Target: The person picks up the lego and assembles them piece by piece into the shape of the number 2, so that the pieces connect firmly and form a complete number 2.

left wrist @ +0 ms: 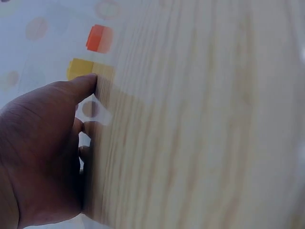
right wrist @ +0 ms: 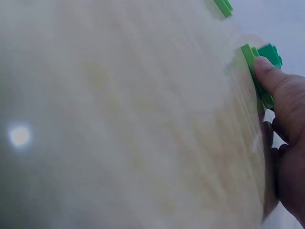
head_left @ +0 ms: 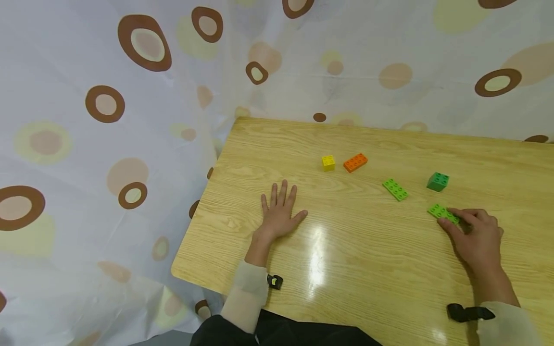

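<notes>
My right hand (head_left: 479, 240) pinches a flat light green toy brick (head_left: 439, 211) between thumb and fingers, low over the table at the right. In the right wrist view the thumb lies against the side of this light green brick (right wrist: 249, 56). Just beyond it sits a taller dark green brick (head_left: 438, 181). A second flat light green brick (head_left: 395, 190) lies to the left of these. My left hand (head_left: 279, 218) rests palm down on the table, fingers spread and holding nothing. A small yellow brick (head_left: 328, 163) is the nearest brick to it.
An orange brick (head_left: 355, 162) lies right beside the yellow one, toward the back of the wooden table (head_left: 355, 264). A patterned sheet (head_left: 363, 43) hangs behind the table and along its left side. The table's left edge runs near my left hand.
</notes>
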### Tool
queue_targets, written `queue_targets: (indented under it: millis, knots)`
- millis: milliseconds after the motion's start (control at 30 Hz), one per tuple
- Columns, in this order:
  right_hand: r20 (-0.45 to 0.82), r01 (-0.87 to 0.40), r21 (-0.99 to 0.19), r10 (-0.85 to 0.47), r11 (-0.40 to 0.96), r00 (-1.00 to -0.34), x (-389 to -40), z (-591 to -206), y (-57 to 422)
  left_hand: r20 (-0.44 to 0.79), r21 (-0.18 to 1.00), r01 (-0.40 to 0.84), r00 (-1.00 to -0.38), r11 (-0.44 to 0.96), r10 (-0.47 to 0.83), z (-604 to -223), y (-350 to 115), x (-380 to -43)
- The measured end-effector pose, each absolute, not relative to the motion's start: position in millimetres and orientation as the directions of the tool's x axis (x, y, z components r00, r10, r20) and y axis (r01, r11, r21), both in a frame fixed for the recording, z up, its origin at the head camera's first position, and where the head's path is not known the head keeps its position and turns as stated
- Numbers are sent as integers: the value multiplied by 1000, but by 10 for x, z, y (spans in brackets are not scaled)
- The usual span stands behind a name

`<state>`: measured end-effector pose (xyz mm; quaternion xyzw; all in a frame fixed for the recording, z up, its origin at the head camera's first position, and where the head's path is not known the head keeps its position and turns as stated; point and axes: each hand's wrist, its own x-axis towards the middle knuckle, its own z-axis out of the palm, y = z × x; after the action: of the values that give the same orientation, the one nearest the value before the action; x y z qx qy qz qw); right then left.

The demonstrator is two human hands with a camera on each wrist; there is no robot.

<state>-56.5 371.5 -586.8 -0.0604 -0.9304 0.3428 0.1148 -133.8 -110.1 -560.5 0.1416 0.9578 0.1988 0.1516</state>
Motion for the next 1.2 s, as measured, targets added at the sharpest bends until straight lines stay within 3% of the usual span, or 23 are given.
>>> queue_targets:
  millis: [200,333,467,667,867,1067,1200]
  knots:
    - [225,-145,-685,19,714,-974,-530,-5696,3194,-110,520,190,-952,832,286,-5576,-1064,-1445]
    - [247,-258,-693,-114,673,-962,-610,-5654,2822,2,589,222,-962,777,273,-5556,-920,-1708]
    - [263,-325,-697,-194,639,-945,-673,-5741,2571,17,662,246,-949,708,314,-5597,-701,-2001]
    - [304,-386,-695,-238,607,-922,-714,-5920,2412,-25,695,217,-946,686,324,-5724,-465,-2290]
    - [348,-437,-646,-268,626,-898,-732,-5948,2387,42,638,263,-951,724,308,-5799,-335,-2439]
    - [351,-434,-639,-261,635,-899,-747,-5910,2384,104,635,286,-952,718,287,-5815,-276,-2483]
    - [346,-435,-640,-268,633,-899,-765,-5898,2389,101,672,318,-934,669,343,-5765,-288,-2412]
